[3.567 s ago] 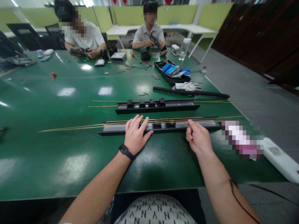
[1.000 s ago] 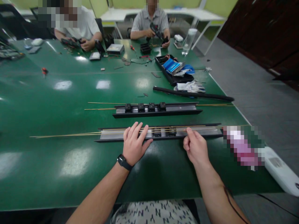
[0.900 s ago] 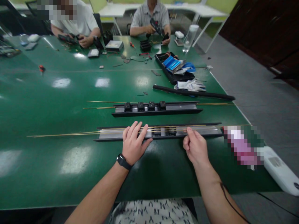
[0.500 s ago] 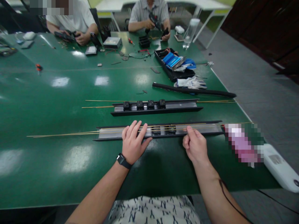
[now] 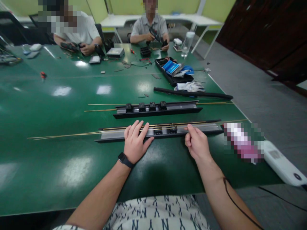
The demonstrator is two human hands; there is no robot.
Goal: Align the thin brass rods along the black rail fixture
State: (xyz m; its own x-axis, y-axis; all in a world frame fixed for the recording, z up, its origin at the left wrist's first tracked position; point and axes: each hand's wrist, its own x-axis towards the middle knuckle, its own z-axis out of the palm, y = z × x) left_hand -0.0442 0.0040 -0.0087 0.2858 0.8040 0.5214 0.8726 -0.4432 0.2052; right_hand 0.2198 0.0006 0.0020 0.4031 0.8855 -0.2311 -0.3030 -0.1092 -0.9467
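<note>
A long black rail (image 5: pixel 112 135) with a grey channel lies across the green table (image 5: pixel 59 166) in front of me. Thin brass rods (image 5: pixel 64 135) run along it and stick out to the left. My left hand (image 5: pixel 134 142), with a black watch on the wrist, lies flat and open on the rail's middle, fingers over the rods. My right hand (image 5: pixel 196 142) is closed in a pinch on a brass rod over the rail's right part. Two small black blocks (image 5: pixel 165 130) sit in the rail between my hands.
A second black rail (image 5: pixel 182 110) with several black blocks and brass rods lies just beyond. Further back are a black tube (image 5: pixel 211 94), white gloves (image 5: pixel 189 86) and a black tray (image 5: pixel 168 76). Two people work at the far side. A white device (image 5: pixel 280 164) lies at the right edge.
Both hands stay on the near rail in much the same pose. The camera view has shifted slightly; the right hand's pinch sits a little further left along the rod.
</note>
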